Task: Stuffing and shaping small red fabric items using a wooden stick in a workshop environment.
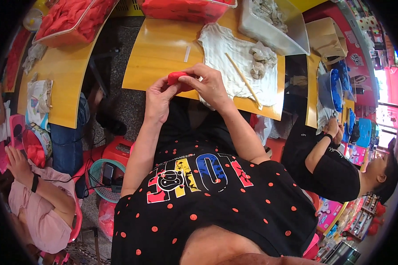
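Observation:
My left hand (159, 99) and my right hand (205, 86) pinch a small red piece (175, 77) between thumbs and fingers, just above the near edge of the yellow table (148, 53). A crumpled white cloth (216, 53) lies on the tabletop to the right, with a long pale stick (239, 75) across it and bunched greyish-beige material (263, 62) on it. Left of the cloth is a short white strip (187, 54).
Bins of red material (185, 16) (68, 24) and a translucent bin (296, 44) sit along the back. A person in pink (40, 216) is at left, one in black (323, 172) at right. A teal basket (102, 190) with dark devices is at lower left.

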### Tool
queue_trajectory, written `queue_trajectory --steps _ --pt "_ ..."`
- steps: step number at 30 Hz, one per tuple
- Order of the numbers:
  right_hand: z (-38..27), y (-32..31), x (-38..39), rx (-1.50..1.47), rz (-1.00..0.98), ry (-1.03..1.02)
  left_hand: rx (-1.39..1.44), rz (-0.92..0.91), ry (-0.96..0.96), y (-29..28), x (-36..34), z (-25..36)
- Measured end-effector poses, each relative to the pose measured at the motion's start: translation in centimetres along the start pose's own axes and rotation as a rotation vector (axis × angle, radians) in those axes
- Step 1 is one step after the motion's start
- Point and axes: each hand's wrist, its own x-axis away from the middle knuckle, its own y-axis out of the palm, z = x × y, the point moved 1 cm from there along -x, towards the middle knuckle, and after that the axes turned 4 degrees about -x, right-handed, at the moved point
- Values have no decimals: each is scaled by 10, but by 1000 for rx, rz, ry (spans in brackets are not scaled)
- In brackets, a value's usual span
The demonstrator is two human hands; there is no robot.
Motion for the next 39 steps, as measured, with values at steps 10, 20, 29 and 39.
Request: queue_trajectory --steps 10,20,29,39 --pt "23 -12 5 -357 10 233 326 89 -123 2 -2 -1" --pt "-6 -27 -7 134 -450 -349 408 -329 -536 -11 -1 8" --pt "49 -9 -14 481 -81 -33 195 84 -327 -38 18 12" --pt "-12 -8 1 -27 -152 102 207 175 -84 -14 8 13"
